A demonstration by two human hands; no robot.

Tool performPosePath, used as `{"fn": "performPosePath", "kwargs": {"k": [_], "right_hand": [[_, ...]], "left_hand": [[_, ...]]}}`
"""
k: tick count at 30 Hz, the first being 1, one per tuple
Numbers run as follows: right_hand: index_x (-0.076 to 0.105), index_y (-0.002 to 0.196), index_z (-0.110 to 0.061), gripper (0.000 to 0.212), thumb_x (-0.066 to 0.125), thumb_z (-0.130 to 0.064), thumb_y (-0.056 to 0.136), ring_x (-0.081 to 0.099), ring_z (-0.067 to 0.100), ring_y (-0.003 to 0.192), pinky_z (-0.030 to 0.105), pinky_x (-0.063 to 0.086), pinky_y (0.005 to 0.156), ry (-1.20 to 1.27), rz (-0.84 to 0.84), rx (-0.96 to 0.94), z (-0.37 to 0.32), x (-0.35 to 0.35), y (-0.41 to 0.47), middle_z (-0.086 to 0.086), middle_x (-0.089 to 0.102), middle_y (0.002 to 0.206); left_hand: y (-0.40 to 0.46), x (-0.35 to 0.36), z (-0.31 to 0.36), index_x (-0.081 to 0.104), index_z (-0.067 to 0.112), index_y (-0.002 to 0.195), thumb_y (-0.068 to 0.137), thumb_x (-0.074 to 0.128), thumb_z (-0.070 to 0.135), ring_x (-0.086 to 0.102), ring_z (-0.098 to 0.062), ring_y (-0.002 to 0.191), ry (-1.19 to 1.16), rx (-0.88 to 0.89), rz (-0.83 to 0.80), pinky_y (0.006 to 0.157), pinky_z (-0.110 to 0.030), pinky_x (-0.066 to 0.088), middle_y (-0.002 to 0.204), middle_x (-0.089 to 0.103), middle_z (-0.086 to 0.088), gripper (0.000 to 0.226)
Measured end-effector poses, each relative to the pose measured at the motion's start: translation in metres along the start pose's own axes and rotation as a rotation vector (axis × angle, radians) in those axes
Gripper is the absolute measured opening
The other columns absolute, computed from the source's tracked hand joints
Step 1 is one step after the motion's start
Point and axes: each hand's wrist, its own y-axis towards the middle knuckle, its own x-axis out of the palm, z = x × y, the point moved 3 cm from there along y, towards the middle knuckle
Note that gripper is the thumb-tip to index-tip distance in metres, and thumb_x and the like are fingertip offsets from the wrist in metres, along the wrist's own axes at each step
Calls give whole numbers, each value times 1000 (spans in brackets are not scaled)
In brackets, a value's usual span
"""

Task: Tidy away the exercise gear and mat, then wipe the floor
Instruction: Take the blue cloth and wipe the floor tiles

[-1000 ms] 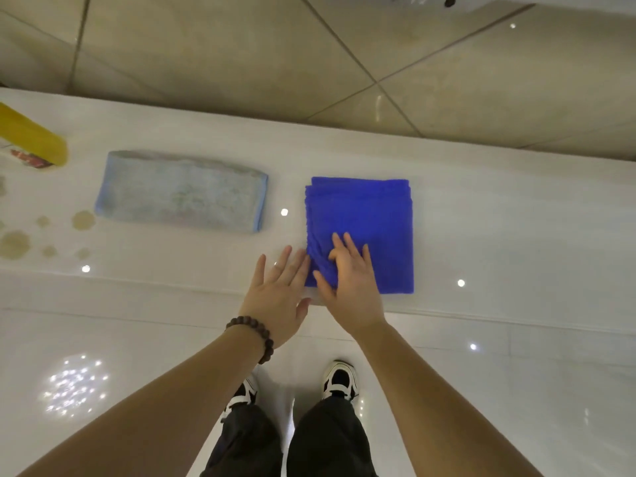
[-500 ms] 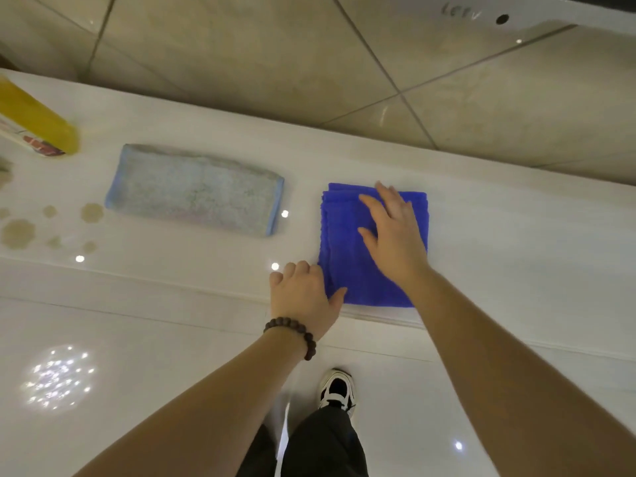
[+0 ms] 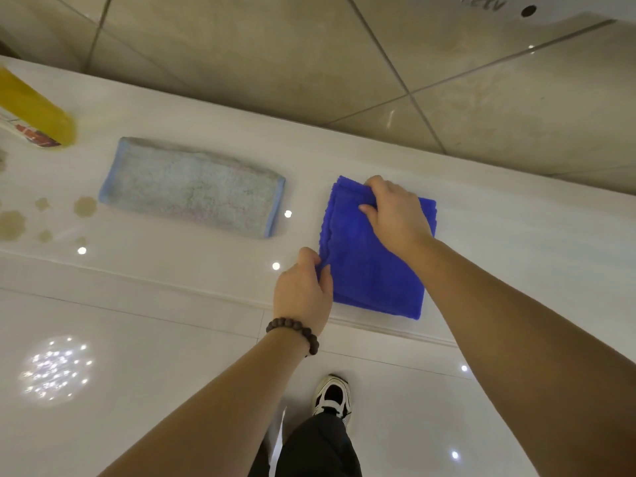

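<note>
Looks like the cloth-grabbing bit before the floor wipe: the folded blue cloth (image 3: 375, 266) lies on the white ledge (image 3: 516, 256), right of a pale grey cloth (image 3: 192, 191). Left hand (image 3: 303, 294) pinches its near left edge, right hand (image 3: 395, 215) has fingers curled over the far left corner. Next move is probably lifting it clear without the folds flopping open

Left hand (image 3: 303, 290): fingers curled, pinching the near-left edge of the blue cloth (image 3: 375, 270).
Right hand (image 3: 395, 215): fingers curled, gripping its far edge.
Arms: both extended forward.
</note>
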Motion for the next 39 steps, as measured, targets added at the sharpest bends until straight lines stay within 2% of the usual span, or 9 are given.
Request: {"fn": "performPosePath", "kwargs": {"k": [2, 5, 8, 11, 15, 18, 22, 31, 39], "right_hand": [[41, 136, -21, 46, 51, -39, 95, 38, 29, 131, 50, 15, 114, -77, 117, 31, -1, 2, -8, 8, 42, 140], [28, 146, -30, 66, 47, -58, 90, 11, 30, 145, 55, -3, 112, -37, 291, 200, -3, -1, -40, 7, 16, 157], [14, 150, -33, 78, 47, -64, 87, 11, 30, 145, 55, 14, 113, 91, 242, 481, 11, 5, -76, 7, 9, 158], [14, 150, -24, 92, 62, -59, 81, 37, 33, 131, 51, 40, 100, 245, 166, 706, 28, 14, -93, 12, 33, 146], [43, 127, -13, 66, 74, -44, 78, 58, 25, 104, 31, 49, 77, 538, 118, 782, 32, 16, -88, 7, 58, 120], [50, 103, -16, 34, 70, -35, 83, 56, 16, 89, 18, 40, 64, 634, 167, 653, 26, 2, -83, -2, 58, 99], [45, 106, -15, 25, 60, -29, 92, 54, 11, 81, 11, 39, 57, 622, 278, 414, -3, -30, -85, -7, 52, 98], [52, 111, -12, 24, 59, -22, 91, 55, 17, 66, 24, 41, 52, 383, 255, -142, -135, -90, -114, -2, 63, 89], [53, 120, -14, 31, 58, -22, 90, 59, 23, 74, 34, 48, 62, 317, 34, -383, -300, -61, -173, -1, 65, 95]], "left_hand": [[-1, -1, 1, 45, 17, 98, 93, 52, 27, 58, -21, 77, 93, 23, 37, 71, -35, 51, 85, 58, 1, 13], [-8, -4, -4, 47, 14, 126, 88, 56, 34, 50, -23, 113, 204, 51, 90, 95, -40, 42, 124, 54, -3, 44], [-11, -9, -11, 40, 14, 137, 89, 54, 34, 38, -23, 131, 234, 50, 86, 105, -42, 35, 141, 43, -5, 53], [-14, -12, -15, 41, 12, 137, 90, 54, 29, 37, -24, 131, 236, 37, 81, 105, -43, 34, 141, 43, -7, 51], [-22, -16, -18, 42, 12, 136, 90, 56, 23, 38, -25, 130, 237, 14, 80, 105, -43, 35, 139, 43, -8, 49], [-31, -23, -22, 43, 12, 135, 88, 58, 18, 39, -26, 129, 237, -6, 106, 105, -43, 35, 138, 43, -9, 50], [-43, -42, -26, 46, 11, 134, 87, 59, 16, 42, -29, 126, 232, -58, 178, 102, -45, 39, 136, 46, -11, 49], [-92, -157, -51, 48, 10, 131, 91, 38, 36, 40, -31, 131, 223, -97, 493, 101, -50, 37, 132, 53, -9, 49], [-198, -266, -147, 40, 13, 142, 97, 41, 36, 30, -29, 140, 214, -402, 629, 111, -52, 29, 145, 45, -9, 51]]}}
